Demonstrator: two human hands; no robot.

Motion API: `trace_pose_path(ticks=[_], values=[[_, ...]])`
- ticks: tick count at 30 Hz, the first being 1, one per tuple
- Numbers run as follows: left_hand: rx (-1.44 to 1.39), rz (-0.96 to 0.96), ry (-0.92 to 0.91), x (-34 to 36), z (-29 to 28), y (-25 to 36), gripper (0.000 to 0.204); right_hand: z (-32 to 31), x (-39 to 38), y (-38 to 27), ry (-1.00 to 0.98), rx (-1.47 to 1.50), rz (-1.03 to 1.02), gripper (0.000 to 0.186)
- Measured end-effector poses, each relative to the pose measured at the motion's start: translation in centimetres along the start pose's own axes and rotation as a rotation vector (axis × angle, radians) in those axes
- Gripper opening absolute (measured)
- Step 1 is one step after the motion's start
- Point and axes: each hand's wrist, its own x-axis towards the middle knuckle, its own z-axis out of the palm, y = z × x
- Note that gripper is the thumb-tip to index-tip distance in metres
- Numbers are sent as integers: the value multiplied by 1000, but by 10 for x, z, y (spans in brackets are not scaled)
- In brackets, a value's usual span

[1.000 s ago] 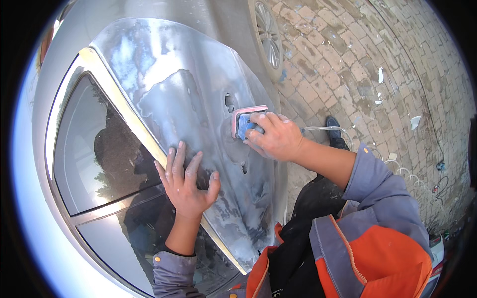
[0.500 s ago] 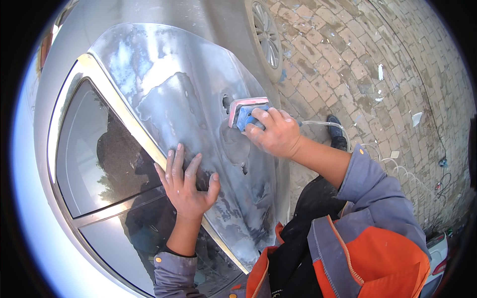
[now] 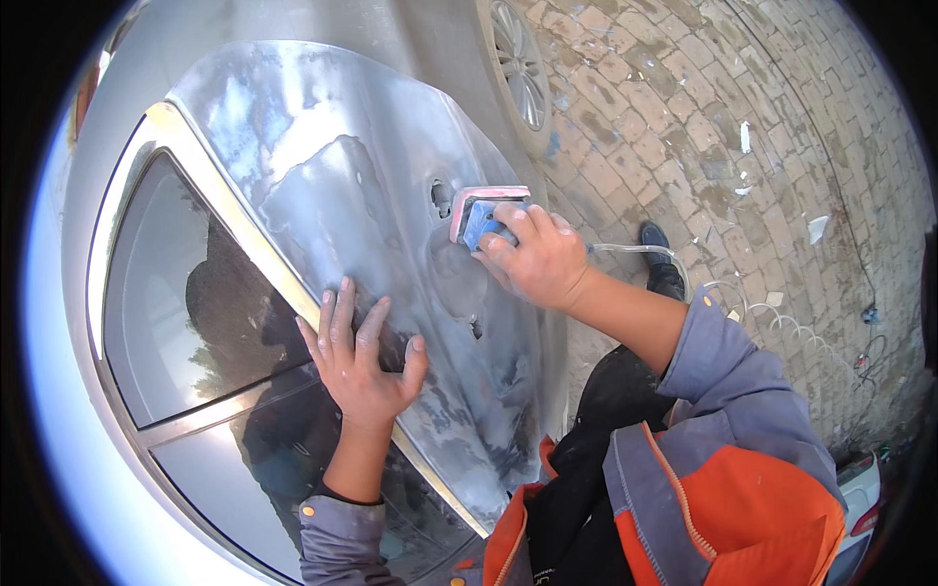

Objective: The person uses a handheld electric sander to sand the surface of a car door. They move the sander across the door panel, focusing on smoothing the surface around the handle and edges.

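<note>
A blue sander with a pink-edged square pad is gripped in my right hand. Its pad lies against the bare, patchy grey car door, just beside a ragged handle hole. My fingers wrap over the sander's top and hide part of it. My left hand rests with fingers spread on the upper edge of the door, by the window frame. Yellowish masking tape runs along that frame. A second, smaller hole sits lower in the door panel.
A clear hose runs from the sander and coils across the brick paving. Dark window glass lies to the left. A car wheel stands at the top. Scraps of white paper litter the ground; my shoe stands near the hose.
The sander has shifted very slightly and turned a little on the door beside the hole. My left hand stays in place; the whole view has drifted slightly.
</note>
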Motion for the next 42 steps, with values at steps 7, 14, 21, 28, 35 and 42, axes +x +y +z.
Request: trace_pose_path(ticks=[7, 14, 21, 28, 35, 42], values=[[-18, 11, 25, 0, 0, -1, 51, -19, 1, -20, -233, 125, 308, 38], [-13, 4, 34, 0, 1, -1, 50, -44, -7, -41, -578, 201, 510, 40], [-4, 6, 30, 1, 0, -1, 49, -60, 9, -53, -716, 323, 670, 41], [-22, 3, 44, 1, 1, -2, 49, -68, 23, -62, -844, 414, 848, 49], [-14, -3, 36, 1, 1, -1, 49, -66, 17, -66, -814, 542, 950, 50], [-16, 11, 47, 0, 1, -2, 49, -52, -2, -59, -679, 375, 808, 48]])
